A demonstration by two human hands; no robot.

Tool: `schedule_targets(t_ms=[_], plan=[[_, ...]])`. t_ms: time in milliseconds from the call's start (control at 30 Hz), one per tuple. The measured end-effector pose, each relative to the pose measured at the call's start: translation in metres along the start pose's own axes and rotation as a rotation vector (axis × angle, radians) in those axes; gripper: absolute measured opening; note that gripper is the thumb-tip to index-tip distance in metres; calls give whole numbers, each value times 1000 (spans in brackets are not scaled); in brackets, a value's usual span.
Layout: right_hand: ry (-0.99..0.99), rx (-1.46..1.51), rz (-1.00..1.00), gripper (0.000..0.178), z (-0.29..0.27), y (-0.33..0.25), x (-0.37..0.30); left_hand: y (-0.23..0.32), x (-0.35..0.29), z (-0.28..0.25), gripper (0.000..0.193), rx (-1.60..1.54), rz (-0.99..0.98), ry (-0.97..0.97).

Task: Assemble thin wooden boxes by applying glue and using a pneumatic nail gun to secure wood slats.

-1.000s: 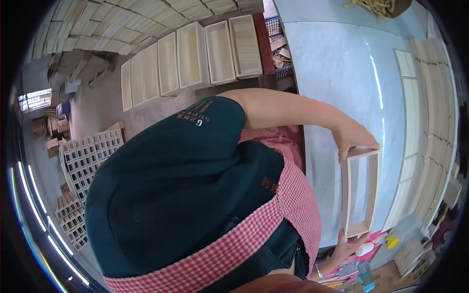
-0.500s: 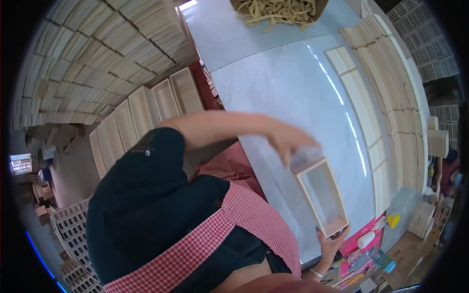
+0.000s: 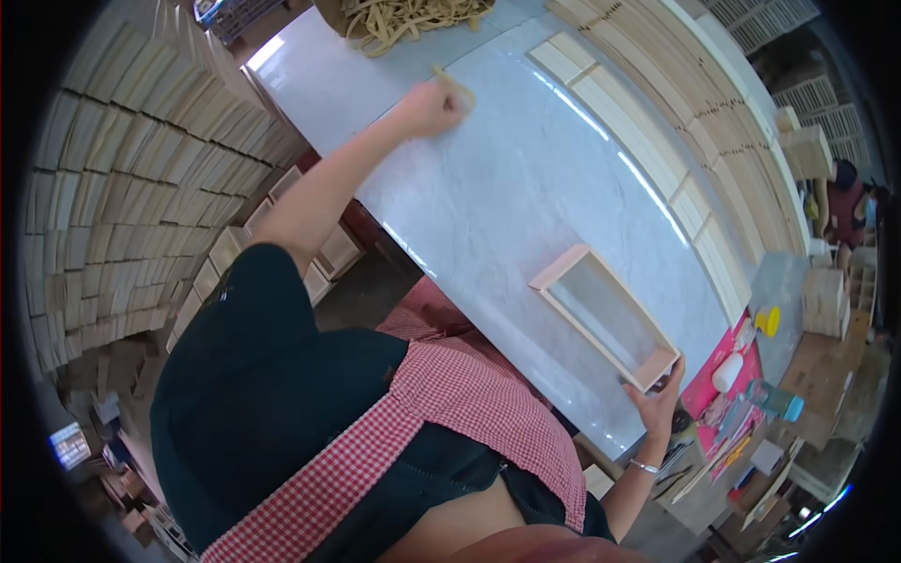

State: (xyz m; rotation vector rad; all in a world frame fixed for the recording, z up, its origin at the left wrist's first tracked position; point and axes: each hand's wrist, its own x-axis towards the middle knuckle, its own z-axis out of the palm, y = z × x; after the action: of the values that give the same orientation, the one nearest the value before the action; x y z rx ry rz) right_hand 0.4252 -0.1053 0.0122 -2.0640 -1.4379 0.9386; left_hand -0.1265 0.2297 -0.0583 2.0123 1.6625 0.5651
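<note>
A rectangular pale wooden frame (image 3: 601, 319) stands on the grey-white tabletop, whose surface shows through it. My right hand (image 3: 657, 394) grips the frame's near end, thumb on one side and fingers around the corner. Far off to the left, my left hand (image 3: 435, 109) is raised over the table with its fingers closed. A thin tan loop, like a rubber band (image 3: 455, 83), sticks out of it, partly blurred. Beyond that hand, a container holds a heap of similar tan bands (image 3: 413, 17).
Long rows of pale wooden strips (image 3: 648, 94) lie along the table's far right side. A white roll (image 3: 727, 372), a yellow item (image 3: 767, 322) and a bottle (image 3: 775, 402) sit by the right end. Stacked wood (image 3: 141, 188) rises at left; another person (image 3: 845, 206) is at far right.
My left hand has moved from beside the frame toward the heap of bands and now has a tan band. My right hand still grips the frame. The whole view has turned.
</note>
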Motion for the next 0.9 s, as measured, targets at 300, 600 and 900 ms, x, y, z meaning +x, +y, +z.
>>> schedule_targets(t_ms=[300,600,900], plan=[[78,7,19,122,-16,4,-61,145,-112,-39,6,-325,464,30],[223,50,-55,105,0,14,-39,260,-165,-21,16,-739,392,-431],[226,139,-54,103,18,43,-44,175,-171,-17,42,-1303,-278,-158]])
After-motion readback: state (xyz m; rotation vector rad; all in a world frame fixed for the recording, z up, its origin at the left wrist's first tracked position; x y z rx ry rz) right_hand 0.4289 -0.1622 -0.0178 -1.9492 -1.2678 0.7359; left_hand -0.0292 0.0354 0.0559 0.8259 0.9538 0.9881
